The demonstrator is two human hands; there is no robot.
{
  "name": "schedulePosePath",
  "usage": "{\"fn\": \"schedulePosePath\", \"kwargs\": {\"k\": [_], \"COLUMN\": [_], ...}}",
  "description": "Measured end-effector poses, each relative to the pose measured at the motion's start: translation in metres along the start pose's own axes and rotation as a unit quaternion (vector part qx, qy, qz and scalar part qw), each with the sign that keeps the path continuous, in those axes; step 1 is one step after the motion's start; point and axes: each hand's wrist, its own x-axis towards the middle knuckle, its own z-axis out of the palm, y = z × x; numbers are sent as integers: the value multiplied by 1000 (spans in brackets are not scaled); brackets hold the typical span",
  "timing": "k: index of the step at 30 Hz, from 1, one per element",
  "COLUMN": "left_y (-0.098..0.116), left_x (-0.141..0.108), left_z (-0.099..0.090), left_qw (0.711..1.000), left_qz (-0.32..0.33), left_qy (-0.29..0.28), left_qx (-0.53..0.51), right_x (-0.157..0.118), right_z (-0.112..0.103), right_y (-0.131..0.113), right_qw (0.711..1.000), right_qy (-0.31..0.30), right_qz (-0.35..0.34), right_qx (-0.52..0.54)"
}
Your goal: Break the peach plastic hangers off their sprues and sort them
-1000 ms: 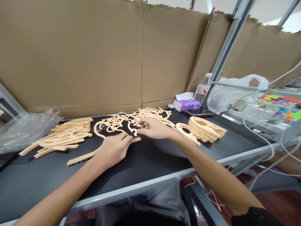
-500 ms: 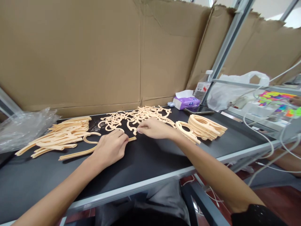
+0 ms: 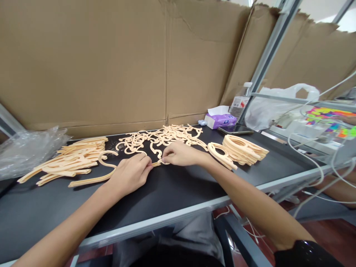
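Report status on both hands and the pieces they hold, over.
Left hand gripping long beige piece. Right hand pinching small part near its end. Loose parts piled just beyond.

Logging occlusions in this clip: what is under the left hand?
A long pale piece runs under the left hand, its end showing past the fingertips. The stretch beneath the palm and fingers is covered; its shape there is unseen.

We can read no words or numbers; the marks on the bottle (image 3: 241, 102) and tissue pack (image 3: 221, 121) are too small.
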Motion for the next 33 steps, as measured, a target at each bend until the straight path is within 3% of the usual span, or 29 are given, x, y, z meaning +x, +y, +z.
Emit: {"fn": "schedulePosePath", "kwargs": {"k": [15,33], "left_y": [-2,2], "left_x": [1,2], "left_z": [3,0], "left_qw": [999,1000], "left_qz": [18,21], "left_qy": [17,11], "left_qx": [-27,-16], "right_x": [3,4], "right_z": [3,3], "right_y": [6,5], "right_qw": [1000,999], "right_qy": [5,-44], "right_qz": [8,17], "right_qx": [26,-5]}}
